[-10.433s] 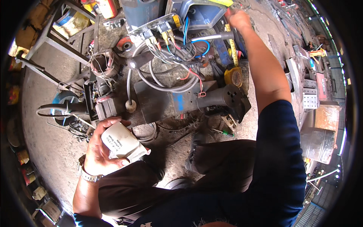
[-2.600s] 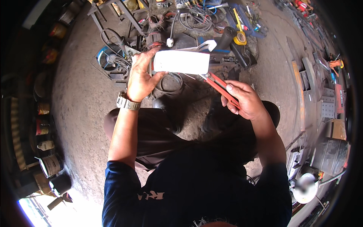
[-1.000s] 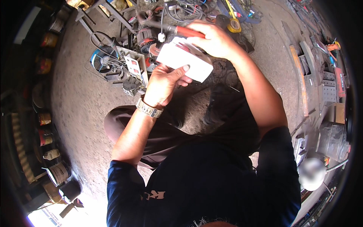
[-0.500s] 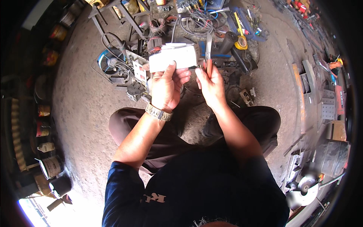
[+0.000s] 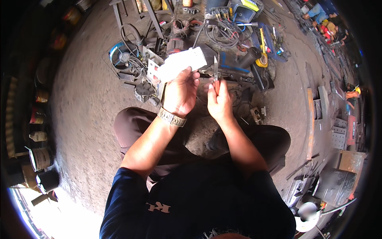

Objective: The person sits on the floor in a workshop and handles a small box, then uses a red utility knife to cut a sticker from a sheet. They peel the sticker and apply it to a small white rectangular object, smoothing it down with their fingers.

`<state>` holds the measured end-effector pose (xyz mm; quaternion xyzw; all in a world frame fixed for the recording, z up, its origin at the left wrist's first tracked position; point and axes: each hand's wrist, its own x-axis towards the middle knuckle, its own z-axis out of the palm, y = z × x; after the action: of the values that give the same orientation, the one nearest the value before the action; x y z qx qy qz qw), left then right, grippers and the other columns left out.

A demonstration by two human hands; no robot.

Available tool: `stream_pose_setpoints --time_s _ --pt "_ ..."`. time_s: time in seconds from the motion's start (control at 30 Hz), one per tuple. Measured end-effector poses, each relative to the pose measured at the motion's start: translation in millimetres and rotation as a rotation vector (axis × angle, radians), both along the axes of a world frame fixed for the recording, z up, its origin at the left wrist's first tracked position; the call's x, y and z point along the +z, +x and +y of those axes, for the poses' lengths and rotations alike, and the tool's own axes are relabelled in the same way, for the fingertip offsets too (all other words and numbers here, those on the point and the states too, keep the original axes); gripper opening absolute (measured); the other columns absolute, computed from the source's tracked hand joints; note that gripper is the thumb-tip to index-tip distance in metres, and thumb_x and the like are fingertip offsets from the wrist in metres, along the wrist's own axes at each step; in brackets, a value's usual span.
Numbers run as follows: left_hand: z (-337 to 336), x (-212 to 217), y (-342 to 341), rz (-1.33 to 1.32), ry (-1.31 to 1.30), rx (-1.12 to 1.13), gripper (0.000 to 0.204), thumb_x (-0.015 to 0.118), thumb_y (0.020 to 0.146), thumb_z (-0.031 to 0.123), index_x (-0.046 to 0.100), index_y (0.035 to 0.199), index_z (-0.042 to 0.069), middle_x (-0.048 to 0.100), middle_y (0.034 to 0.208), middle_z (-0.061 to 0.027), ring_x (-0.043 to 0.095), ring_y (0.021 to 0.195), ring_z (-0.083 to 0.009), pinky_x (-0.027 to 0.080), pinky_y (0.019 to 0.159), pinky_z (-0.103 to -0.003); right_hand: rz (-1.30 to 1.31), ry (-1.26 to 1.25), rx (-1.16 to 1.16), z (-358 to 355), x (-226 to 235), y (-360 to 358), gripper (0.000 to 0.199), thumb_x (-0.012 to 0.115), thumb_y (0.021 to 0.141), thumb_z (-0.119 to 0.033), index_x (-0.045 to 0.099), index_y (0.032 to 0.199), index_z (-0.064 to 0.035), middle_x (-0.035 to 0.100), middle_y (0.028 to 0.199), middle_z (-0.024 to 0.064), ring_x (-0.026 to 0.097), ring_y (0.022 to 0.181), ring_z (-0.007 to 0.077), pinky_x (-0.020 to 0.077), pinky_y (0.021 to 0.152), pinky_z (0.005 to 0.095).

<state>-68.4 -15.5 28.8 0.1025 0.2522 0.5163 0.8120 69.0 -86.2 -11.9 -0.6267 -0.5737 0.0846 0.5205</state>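
Observation:
My left hand grips a white plastic housing, long and boxy, held up over my lap. My right hand is closed on the red handles of a pair of pliers whose grey jaws point up, close to the right end of the housing. Whether the jaws touch the housing I cannot tell. A metal watch sits on my left wrist. I squat on a dirt floor with both knees spread.
Ahead lies a pile of machine parts: black cables, a blue fan, a black cylinder, a yellow tape measure. Cans line the left edge. Metal plates and boxes stand at the right.
The housing has been raised and steadied in my left hand. My right hand, earlier holding the pliers out at the side, has come in beside the housing's right end.

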Motion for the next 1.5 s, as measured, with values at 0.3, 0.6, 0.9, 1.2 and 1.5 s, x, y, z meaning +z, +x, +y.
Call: stream_pose_setpoints --time_s 0.3,0.6,0.9,1.2,1.5 --pt "1 9 -9 -0.080 -0.100 -0.035 0.014 0.066 0.102 0.006 0.061 0.115 0.002 0.069 0.098 -0.0076 0.070 0.086 -0.0190 0.061 0.078 -0.030 -0.025 -0.084 0.053 -8 -35 -5 0.020 0.061 0.100 -0.006 0.057 0.119 -0.0026 0.073 0.091 0.0212 0.073 0.086 0.0458 0.0585 0.071 0.0503" --pt "-2 17 -8 -0.128 -0.091 -0.072 0.012 0.070 0.099 0.004 0.065 0.109 -0.001 0.071 0.095 -0.0090 0.070 0.082 -0.0178 0.061 0.074 -0.029 -0.084 -0.016 0.079 1 -33 -1 0.033 0.062 0.099 -0.006 0.056 0.131 -0.0030 0.072 0.101 0.0272 0.072 0.093 0.0487 0.0584 0.075 0.0515" --pt "3 9 -12 -0.149 -0.107 -0.134 0.016 0.070 0.098 0.003 0.064 0.113 0.000 0.069 0.096 -0.0080 0.068 0.085 -0.0187 0.059 0.075 -0.029 -0.088 -0.085 0.070 -1 -28 0 0.035 0.060 0.098 -0.002 0.055 0.132 -0.0018 0.072 0.102 0.0291 0.070 0.094 0.0511 0.0585 0.078 0.0546" --pt "-3 20 -7 -0.087 -0.072 -0.082 0.008 0.071 0.099 0.003 0.069 0.107 0.001 0.073 0.093 -0.0063 0.071 0.079 -0.0146 0.060 0.071 -0.024 -0.144 -0.062 0.039 -1 -26 5 0.029 0.062 0.100 -0.008 0.058 0.128 -0.0030 0.072 0.097 0.0271 0.072 0.089 0.0486 0.0581 0.073 0.0526" --pt "-5 19 -6 -0.096 -0.099 -0.079 0.011 0.071 0.098 0.002 0.067 0.108 0.001 0.071 0.093 -0.0060 0.070 0.080 -0.0149 0.061 0.072 -0.025 -0.152 -0.086 0.052 -2 -28 -1 0.035 0.061 0.097 -0.003 0.056 0.132 -0.0018 0.071 0.106 0.0295 0.070 0.095 0.0508 0.0580 0.079 0.0551"
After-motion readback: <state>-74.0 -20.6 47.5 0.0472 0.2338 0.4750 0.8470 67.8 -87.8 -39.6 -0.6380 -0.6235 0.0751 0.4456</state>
